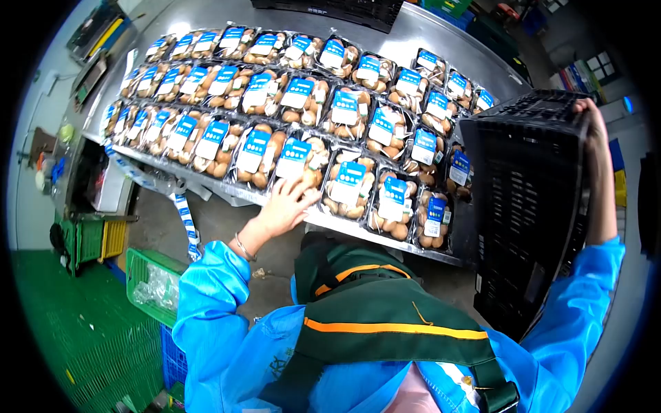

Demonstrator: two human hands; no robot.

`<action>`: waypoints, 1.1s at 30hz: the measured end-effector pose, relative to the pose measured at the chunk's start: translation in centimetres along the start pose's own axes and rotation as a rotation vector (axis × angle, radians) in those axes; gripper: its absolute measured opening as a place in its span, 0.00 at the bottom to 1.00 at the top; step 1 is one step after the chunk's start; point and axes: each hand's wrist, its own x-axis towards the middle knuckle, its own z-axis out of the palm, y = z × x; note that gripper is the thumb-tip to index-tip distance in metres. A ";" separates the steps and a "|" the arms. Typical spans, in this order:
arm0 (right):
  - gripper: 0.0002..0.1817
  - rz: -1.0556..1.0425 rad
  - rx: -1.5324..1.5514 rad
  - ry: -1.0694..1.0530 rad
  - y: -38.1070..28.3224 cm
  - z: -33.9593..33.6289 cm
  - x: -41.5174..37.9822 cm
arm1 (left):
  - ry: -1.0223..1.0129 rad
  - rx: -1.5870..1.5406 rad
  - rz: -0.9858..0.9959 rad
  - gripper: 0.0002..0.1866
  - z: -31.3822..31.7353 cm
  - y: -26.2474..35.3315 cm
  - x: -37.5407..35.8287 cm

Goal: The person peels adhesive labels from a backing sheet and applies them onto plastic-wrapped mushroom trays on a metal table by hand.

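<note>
Rows of wrapped mushroom packs (pixel 257 151) with blue-and-white labels cover the steel table (pixel 227 187). My left hand (pixel 284 206) is at the table's front edge, its fingers spread over the lower part of one mushroom pack (pixel 296 157); it grips nothing. At the right, my right hand (pixel 593 127) is wrapped around the rim of a black plastic crate (pixel 527 199). This crate stands tilted on its side, close to the rightmost packs. Part of my right thumb and fingers is hidden by the crate's edge.
Another black crate (pixel 330 10) sits at the table's far edge. A green basket (pixel 155 286) with clear plastic film stands low at the left, near green crates (pixel 82 237). A strip of blue-and-white labels (pixel 184 217) hangs from the table's front.
</note>
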 end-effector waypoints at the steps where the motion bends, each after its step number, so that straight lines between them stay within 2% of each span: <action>1: 0.11 0.019 -0.062 0.083 1.6 1.2 1.4 | 0.011 -0.069 0.024 0.29 0.5 -0.8 0.2; 3: 0.11 0.066 -0.128 0.130 3.6 2.6 4.0 | 0.015 -0.034 0.052 0.27 0.8 -1.2 1.6; 5: 0.10 0.123 -0.191 0.281 5.2 0.6 8.0 | 0.020 -0.064 0.101 0.27 1.3 -1.6 2.4; 7: 0.09 0.181 -0.199 0.348 6.1 2.3 8.0 | 0.011 -0.096 0.121 0.26 1.5 -2.2 2.4; 9: 0.09 0.119 -0.080 0.599 6.6 2.1 9.2 | -0.003 -0.129 0.121 0.25 1.9 -2.3 2.7; 10: 0.10 0.175 -0.186 0.388 6.2 -3.3 11.1 | -0.008 -0.130 0.120 0.24 1.6 -2.5 2.7; 13: 0.09 0.199 -0.168 0.441 6.2 -6.0 11.5 | -0.038 -0.125 0.088 0.22 1.5 -1.9 2.4; 15: 0.08 0.176 -0.139 0.557 7.1 -6.2 12.0 | -0.058 -0.083 0.032 0.21 0.9 -1.0 2.7; 16: 0.07 0.167 -0.148 0.487 7.2 -4.5 11.0 | -0.082 -0.117 -0.012 0.21 0.8 -0.5 2.7; 18: 0.08 0.168 -0.043 0.439 9.3 -10.2 14.7 | -0.016 -0.182 -0.083 0.19 0.0 0.7 3.1; 20: 0.08 0.177 -0.057 0.446 10.9 -9.8 15.4 | 0.055 -0.201 -0.158 0.18 -0.5 1.8 3.7; 21: 0.08 0.231 0.012 0.346 12.1 -12.5 17.5 | 0.093 -0.211 -0.198 0.18 -0.8 2.5 3.8; 22: 0.09 0.304 0.144 0.496 12.5 -10.3 17.4 | 0.137 -0.209 -0.266 0.17 -1.0 3.2 3.9; 23: 0.10 0.319 0.112 0.522 12.7 -8.4 16.7 | 0.183 -0.220 -0.329 0.16 -1.2 3.8 4.1; 25: 0.11 0.401 0.139 0.209 16.1 -15.5 21.5 | 0.301 -0.238 -0.506 0.14 -1.7 5.1 4.1; 28: 0.16 0.414 0.219 0.307 17.1 -15.3 21.6 | 0.375 -0.244 -0.788 0.11 -0.9 7.1 2.3; 29: 0.16 0.414 0.280 0.352 18.0 -16.4 22.3 | 0.400 -0.218 -0.802 0.11 -0.8 7.4 1.6; 31: 0.16 0.416 0.273 0.248 18.8 -18.8 22.7 | 0.446 -0.167 -0.820 0.10 -1.0 7.2 0.2; 32: 0.16 0.362 0.272 0.390 18.9 -18.5 21.5 | 0.450 -0.146 -0.816 0.10 -1.3 6.6 -0.2; 33: 0.19 0.331 0.177 0.438 18.6 -18.4 20.9 | 0.461 -0.119 -0.822 0.09 -1.7 5.9 -0.7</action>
